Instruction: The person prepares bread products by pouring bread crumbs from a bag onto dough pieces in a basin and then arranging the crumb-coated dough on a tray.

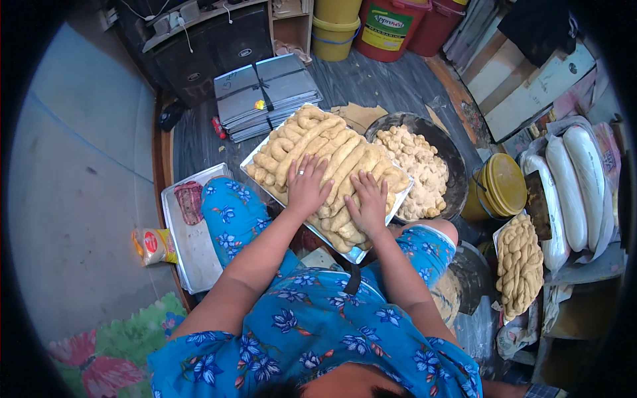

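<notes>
A metal tray rests across my knees, piled with several long tan dough rolls. My left hand lies flat on the rolls near the tray's middle, fingers spread, a ring on one finger. Beside it, my right hand presses palm-down on the rolls toward the tray's near edge. Neither hand grips anything.
A dark round pan of pale dough pieces sits right of the tray. A yellow lidded tub, white wrapped logs and another tray of twisted dough are at right. An empty metal tray and stacked grey books lie left and ahead.
</notes>
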Demonstrator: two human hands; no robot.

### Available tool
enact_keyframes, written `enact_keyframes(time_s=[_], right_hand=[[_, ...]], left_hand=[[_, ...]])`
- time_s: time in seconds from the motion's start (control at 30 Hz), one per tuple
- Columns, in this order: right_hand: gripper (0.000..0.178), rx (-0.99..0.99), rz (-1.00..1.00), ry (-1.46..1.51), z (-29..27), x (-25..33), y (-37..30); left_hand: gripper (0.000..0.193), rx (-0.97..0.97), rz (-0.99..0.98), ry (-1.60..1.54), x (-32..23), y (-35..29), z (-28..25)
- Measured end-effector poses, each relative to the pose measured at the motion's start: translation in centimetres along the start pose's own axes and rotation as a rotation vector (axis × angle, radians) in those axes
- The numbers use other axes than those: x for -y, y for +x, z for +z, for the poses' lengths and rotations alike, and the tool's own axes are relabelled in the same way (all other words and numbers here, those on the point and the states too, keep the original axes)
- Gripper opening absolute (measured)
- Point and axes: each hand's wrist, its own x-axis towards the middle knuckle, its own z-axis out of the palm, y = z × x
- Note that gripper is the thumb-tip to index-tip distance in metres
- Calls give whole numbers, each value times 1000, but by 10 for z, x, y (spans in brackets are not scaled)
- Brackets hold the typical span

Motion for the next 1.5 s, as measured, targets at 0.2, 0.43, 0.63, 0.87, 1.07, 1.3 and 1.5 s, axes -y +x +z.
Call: enact_keyframes(time_s=[0.2, 0.43, 0.63, 0.87, 1.07, 1.3, 1.5], right_hand=[[56, 123, -30, -43, -13, -1, 13], [60, 642, -75, 87, -56, -21, 68], [50, 581, 8, 99, -59, -18, 105], [44, 553, -103, -121, -29, -12, 113], [36, 408, 37, 177, -34, -32, 128], [30, 260, 42, 181, -19, -37, 138], [27, 56, -78, 94, 18, -53, 134]], left_hand=[[54, 88, -23, 3, 4, 5, -1], [62, 728, 29, -281, 29, 49, -55], [55, 664, 116, -196, 35, 99, -77], [45, 509, -9, -55, 47, 118, -15], [39, 339, -151, -30, 44, 135, -7], [27, 527, -242, -175, 61, 144, -17], [25, 194, -26, -227, 61, 127, -18]])
